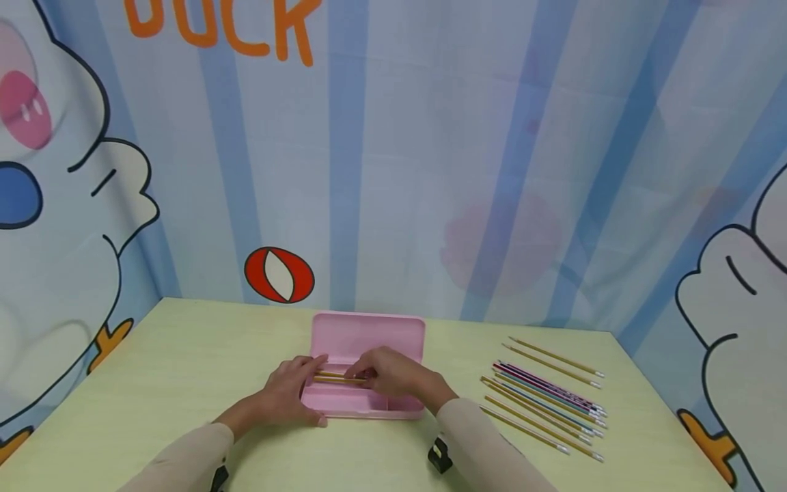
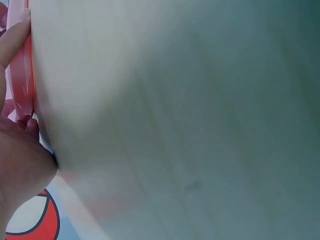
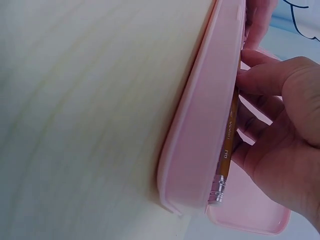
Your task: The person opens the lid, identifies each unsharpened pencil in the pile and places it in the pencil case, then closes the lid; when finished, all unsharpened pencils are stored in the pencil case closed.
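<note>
In the head view, two pencils (image 1: 328,376) are lying in the open case (image 1: 347,400), their long axes running left to right along its length. They are spanning the gap between the hands: the right hand (image 1: 393,372) is pinching them, and their visible stretch is reaching leftward from its fingertips. The left hand (image 1: 289,393) is resting at the case's left end, thumb by the near edge, fingers over the far part. More pencils (image 1: 544,403) are lying well apart on the table, to the right, nearer the right hand.

In the left wrist view, the left fingers are gripping the case's pink side, one along the wall, another by a corner; no pencil is showing.

In the right wrist view, a yellow-brown pencil is running along the rim, lettering on its shaft, its silver band and eraser pointing toward the case's right end. The right thumb and fingers are closing on its shaft.
</note>
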`<action>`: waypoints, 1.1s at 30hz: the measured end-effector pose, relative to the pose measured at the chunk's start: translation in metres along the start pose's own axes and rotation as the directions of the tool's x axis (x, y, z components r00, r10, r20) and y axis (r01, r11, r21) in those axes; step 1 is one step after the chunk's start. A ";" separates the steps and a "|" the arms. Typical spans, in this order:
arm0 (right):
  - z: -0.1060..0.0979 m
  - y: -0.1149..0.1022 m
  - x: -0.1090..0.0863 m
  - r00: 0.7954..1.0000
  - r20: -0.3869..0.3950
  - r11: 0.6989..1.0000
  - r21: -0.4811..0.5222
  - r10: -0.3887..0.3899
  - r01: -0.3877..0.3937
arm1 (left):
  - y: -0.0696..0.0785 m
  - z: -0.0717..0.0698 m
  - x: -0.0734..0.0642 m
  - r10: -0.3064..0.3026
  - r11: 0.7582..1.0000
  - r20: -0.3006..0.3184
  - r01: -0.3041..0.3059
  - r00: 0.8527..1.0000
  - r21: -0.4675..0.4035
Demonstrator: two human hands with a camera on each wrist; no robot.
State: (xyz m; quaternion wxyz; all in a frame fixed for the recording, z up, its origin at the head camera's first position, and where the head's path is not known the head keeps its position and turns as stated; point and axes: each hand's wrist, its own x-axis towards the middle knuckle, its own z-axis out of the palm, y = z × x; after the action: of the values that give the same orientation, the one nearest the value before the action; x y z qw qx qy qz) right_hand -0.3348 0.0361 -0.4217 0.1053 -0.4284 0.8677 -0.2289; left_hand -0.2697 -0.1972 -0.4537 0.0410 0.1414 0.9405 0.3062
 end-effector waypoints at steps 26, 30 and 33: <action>-0.012 0.000 -0.011 1.000 -0.020 1.000 -0.023 -0.020 0.019 | 0.003 0.002 -0.002 -0.045 0.999 0.012 0.045 0.999 0.005; -0.021 0.004 -0.020 0.997 -0.032 0.997 -0.025 -0.076 0.075 | 0.003 0.001 -0.002 -0.034 0.999 0.005 0.034 0.999 -0.001; -0.030 0.008 -0.028 0.996 -0.040 0.997 -0.009 -0.081 0.081 | 0.003 0.001 -0.002 -0.030 1.000 -0.002 0.030 1.000 0.000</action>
State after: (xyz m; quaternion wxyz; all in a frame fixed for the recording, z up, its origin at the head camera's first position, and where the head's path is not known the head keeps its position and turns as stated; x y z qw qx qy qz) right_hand -0.3348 0.0720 -0.3997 0.0768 -0.4591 0.8524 -0.2383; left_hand -0.2670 -0.1951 -0.4524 0.0449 0.1270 0.9425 0.3059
